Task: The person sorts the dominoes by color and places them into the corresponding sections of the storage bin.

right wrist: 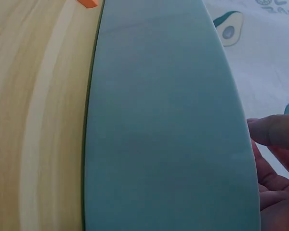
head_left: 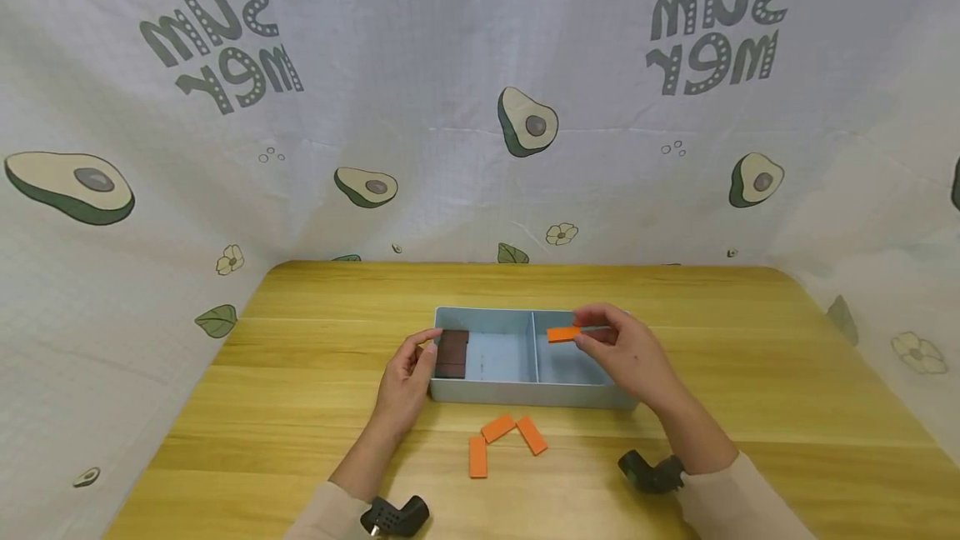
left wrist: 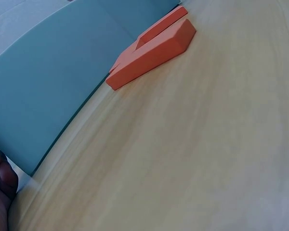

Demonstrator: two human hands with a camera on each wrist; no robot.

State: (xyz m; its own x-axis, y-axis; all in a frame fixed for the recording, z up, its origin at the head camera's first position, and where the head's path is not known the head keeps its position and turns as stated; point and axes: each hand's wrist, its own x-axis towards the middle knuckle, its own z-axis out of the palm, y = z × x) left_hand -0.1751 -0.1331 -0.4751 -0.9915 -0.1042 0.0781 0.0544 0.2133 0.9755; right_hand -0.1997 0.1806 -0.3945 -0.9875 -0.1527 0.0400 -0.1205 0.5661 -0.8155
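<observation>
Wood-grain table (head_left: 262,407), blue-grey divided box (head_left: 487,393) on it, three orange blocks (head_left: 477,458) in front

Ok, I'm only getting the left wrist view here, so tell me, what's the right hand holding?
Observer: The right hand pinches an orange rectangular block.
Operator: I see just the outer wall of the box. Is it one open space inside?
Observer: No, a divider splits it in two.
Operator: Anything lying inside, at the left end?
Observer: Yes, dark brown rectangular blocks.
</observation>
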